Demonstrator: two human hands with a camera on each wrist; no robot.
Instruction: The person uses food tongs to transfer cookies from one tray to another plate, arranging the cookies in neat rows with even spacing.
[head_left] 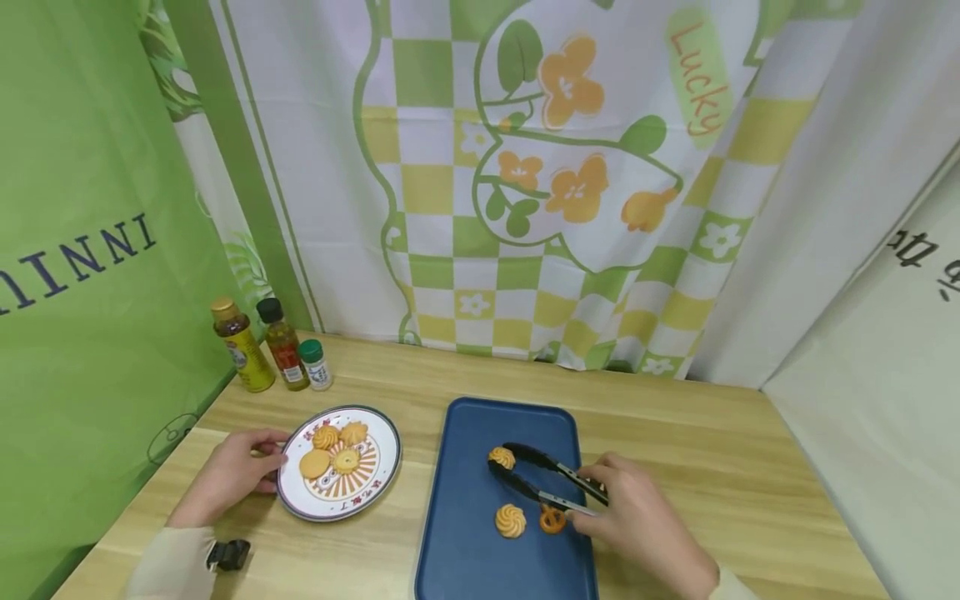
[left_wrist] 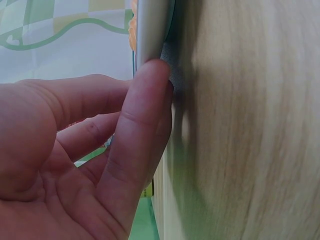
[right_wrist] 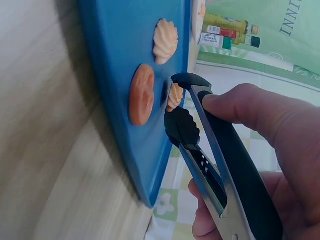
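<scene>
My left hand (head_left: 232, 471) pinches the left rim of a white patterned plate (head_left: 386, 467); in the left wrist view its fingers (left_wrist: 142, 100) meet the plate edge just above the wood. Several cookies (head_left: 316, 463) lie on the plate. Over a blue tray (head_left: 465, 467), my right hand (head_left: 645, 512) holds black and silver tongs (right_wrist: 235, 170), thumb on one arm. Between the tong tips is a small swirled cookie (head_left: 501, 457), close over the tray. Another swirled cookie (head_left: 511, 521) and a pretzel (head_left: 552, 520) lie on the tray, nearer me.
Two sauce bottles (head_left: 251, 358) and a green-capped shaker (head_left: 315, 367) stand at the table's back left. A patterned curtain (head_left: 427, 192) hangs behind the wooden table (head_left: 675, 433). A black strap device (head_left: 228, 555) sits at my left wrist.
</scene>
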